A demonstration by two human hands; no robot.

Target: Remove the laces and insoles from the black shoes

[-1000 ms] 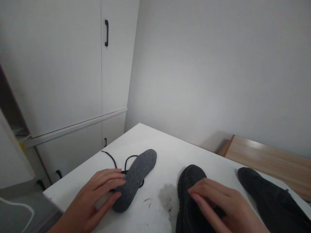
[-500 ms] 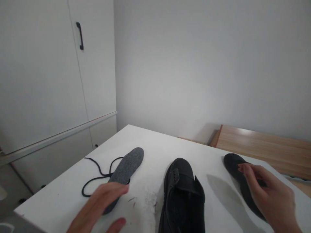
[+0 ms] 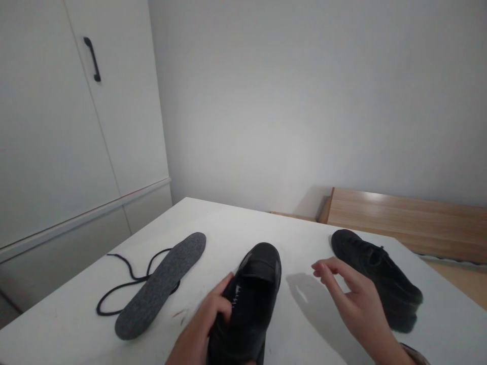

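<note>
A black shoe (image 3: 253,294) without its lace sits at the near middle of the white table (image 3: 224,223), toe pointing away from me. My left hand (image 3: 205,324) grips its left side near the eyelets. My right hand (image 3: 353,299) hovers over the table with fingers spread and holds nothing; it lies between that shoe and a second, laced black shoe (image 3: 376,276) on the right. A grey felt insole (image 3: 160,284) lies flat to the left, resting on a loose black shoelace (image 3: 125,284).
White cupboard doors with a black handle (image 3: 92,58) stand at the left. A bare grey wall runs behind the table. A wooden surface (image 3: 403,218) lies lower at the back right. A small smudge marks the table by the insole.
My left hand left the insole and took hold of the middle shoe. My right hand came off the right shoe and now hovers open. The view swung to the right.
</note>
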